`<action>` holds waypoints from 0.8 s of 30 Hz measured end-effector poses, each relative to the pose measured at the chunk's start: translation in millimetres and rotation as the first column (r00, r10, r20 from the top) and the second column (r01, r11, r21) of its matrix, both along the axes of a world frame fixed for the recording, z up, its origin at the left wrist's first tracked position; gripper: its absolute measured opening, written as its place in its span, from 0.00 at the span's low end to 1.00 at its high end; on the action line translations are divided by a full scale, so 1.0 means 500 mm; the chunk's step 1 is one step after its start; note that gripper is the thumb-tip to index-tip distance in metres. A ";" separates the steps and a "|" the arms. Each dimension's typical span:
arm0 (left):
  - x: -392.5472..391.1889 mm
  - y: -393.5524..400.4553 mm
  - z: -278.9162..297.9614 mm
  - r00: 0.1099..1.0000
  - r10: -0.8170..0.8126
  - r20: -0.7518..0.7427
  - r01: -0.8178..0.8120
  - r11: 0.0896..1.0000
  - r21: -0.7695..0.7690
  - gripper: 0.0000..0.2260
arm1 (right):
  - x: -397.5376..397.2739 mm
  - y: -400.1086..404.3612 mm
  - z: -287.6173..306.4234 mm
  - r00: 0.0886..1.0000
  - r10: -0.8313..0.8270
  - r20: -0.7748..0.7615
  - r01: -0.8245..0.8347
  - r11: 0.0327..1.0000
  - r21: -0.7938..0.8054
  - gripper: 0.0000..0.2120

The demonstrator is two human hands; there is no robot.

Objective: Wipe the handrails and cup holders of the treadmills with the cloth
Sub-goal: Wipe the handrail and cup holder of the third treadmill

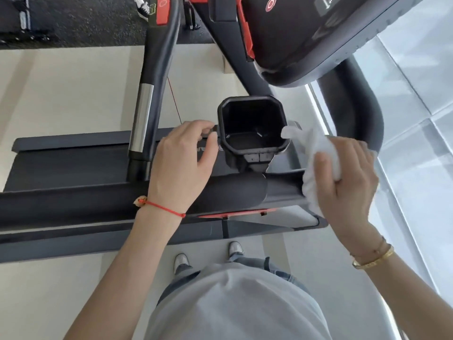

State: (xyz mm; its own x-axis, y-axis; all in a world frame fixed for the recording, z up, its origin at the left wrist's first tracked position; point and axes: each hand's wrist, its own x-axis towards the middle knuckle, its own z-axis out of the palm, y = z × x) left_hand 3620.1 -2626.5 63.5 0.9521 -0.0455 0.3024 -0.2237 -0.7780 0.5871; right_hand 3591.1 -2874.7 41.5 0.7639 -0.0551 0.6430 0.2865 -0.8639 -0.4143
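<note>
From the head view, the black, square-mouthed plastic cup holder point(252, 128) with clipped corners stood upright beside the treadmill's dark handrail point(353, 104), its mouth facing the camera. Nothing lay inside it; only its dark walls and a floor with a few pale glints showed. The left hand point(182, 163), a thin red string bracelet point(160, 207) on its wrist, rested against the holder's left side, thumb and forefinger pinched on a small tab at the rim, the other fingers loosely curled. The right hand point(348, 177), with gold bangles point(375, 257) at the wrist, was clenched around a crumpled white cloth point(316, 153). The cloth's free corner reached to the holder's right rim, touching or just short of it; I could not tell which. The cloth's lower part hung against the dark rail just beside the holder. Below the holder ran the black padded crossbar point(235, 192) and the grey treadmill deck edge point(73, 234). A second treadmill's upright point(147, 99), black with a silver section, rose to the left. The person's white shirt, jeans and pale shoes point(208, 256) filled the bottom on the cream floor point(61, 89).
</note>
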 end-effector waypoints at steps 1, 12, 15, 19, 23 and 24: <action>0.008 -0.007 0.001 1.000 0.014 -0.020 -0.014 1.000 0.005 0.12 | 0.017 -0.009 0.015 0.997 -0.031 -0.068 0.033 0.999 0.034 0.17; 0.070 -0.040 -0.010 0.978 0.127 -0.168 -0.127 0.992 0.012 0.19 | 0.139 0.048 0.041 0.556 0.520 -0.648 -0.087 0.812 0.576 0.22; 0.076 -0.038 -0.015 0.974 0.124 -0.192 -0.126 0.992 -0.001 0.20 | 0.167 0.018 0.052 0.501 0.580 -0.642 -0.238 0.806 0.543 0.26; 0.085 -0.033 -0.021 0.970 0.085 -0.227 -0.091 0.996 -0.014 0.20 | 0.258 0.000 0.083 0.366 0.607 -0.706 -0.395 0.788 0.473 0.24; 0.092 -0.033 -0.028 0.965 0.052 -0.257 -0.068 0.996 -0.052 0.20 | 0.296 -0.026 0.093 0.265 0.618 -0.740 -0.488 0.748 0.450 0.23; 0.093 -0.033 -0.030 0.964 0.055 -0.261 -0.070 0.996 -0.049 0.20 | 0.290 -0.035 0.086 0.275 0.613 -0.741 -0.488 0.753 0.441 0.24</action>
